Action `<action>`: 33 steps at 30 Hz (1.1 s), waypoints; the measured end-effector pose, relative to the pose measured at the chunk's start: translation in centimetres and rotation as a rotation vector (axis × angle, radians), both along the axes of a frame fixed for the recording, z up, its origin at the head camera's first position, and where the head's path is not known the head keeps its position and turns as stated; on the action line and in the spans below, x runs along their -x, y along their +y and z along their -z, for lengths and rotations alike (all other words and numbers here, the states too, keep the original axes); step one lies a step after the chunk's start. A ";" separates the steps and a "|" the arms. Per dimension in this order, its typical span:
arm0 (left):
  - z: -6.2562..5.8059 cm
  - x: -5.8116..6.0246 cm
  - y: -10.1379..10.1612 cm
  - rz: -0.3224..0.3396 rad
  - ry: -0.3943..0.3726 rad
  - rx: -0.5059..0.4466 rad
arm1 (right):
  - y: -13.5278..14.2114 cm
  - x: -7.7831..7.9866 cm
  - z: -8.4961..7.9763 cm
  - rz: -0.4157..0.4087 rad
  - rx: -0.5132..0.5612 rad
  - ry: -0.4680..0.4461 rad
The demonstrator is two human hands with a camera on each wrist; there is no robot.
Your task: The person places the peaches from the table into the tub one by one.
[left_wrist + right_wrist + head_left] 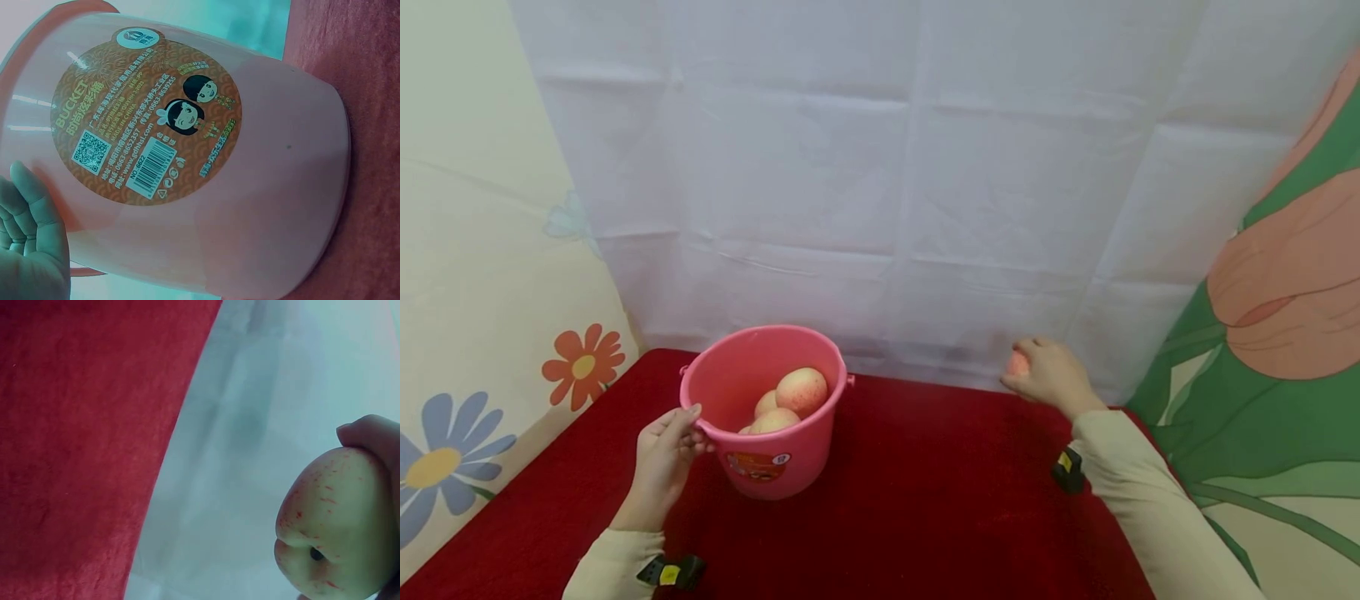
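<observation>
A pink bucket [775,458] stands on the red cloth at left of centre, with several peaches [802,392] inside it. My left hand [664,454] pinches the bucket's near-left rim between thumb and fingers. The round printed label [147,119] on the bucket's side fills much of the left wrist view. Over the back right part of the table, my right hand [1051,375] grips a peach [337,525], pale yellow with red flecks and a dark dimple. In the head view most of that peach is hidden behind the fingers.
Red cloth [925,500] covers the table. A creased white sheet [887,208] hangs behind its far edge. Flower-printed sheets [475,292] hang at the left and right sides. Dark devices with yellow marks are strapped to both wrists.
</observation>
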State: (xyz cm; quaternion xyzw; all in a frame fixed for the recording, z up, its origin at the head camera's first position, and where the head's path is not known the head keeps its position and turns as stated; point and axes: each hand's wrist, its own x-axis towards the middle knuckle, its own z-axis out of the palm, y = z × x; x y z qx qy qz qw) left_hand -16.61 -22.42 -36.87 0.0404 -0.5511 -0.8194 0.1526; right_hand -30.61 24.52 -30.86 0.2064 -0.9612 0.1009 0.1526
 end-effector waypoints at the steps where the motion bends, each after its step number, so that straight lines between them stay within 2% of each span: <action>1: 0.0 0.0 0.0 0.000 0.000 0.000 | -0.1 0.0 -0.1 0.002 0.002 -0.003; 17: -0.1 0.0 0.0 -0.010 -0.025 0.013 | -1.3 0.1 -2.3 -0.009 -0.005 0.001; 27: 0.1 0.3 0.1 0.001 0.007 0.002 | -2.0 0.1 -3.2 -0.042 -0.009 0.023; 33: 0.2 0.4 0.1 0.001 0.016 -0.007 | -2.6 0.1 -3.8 -0.033 -0.021 0.001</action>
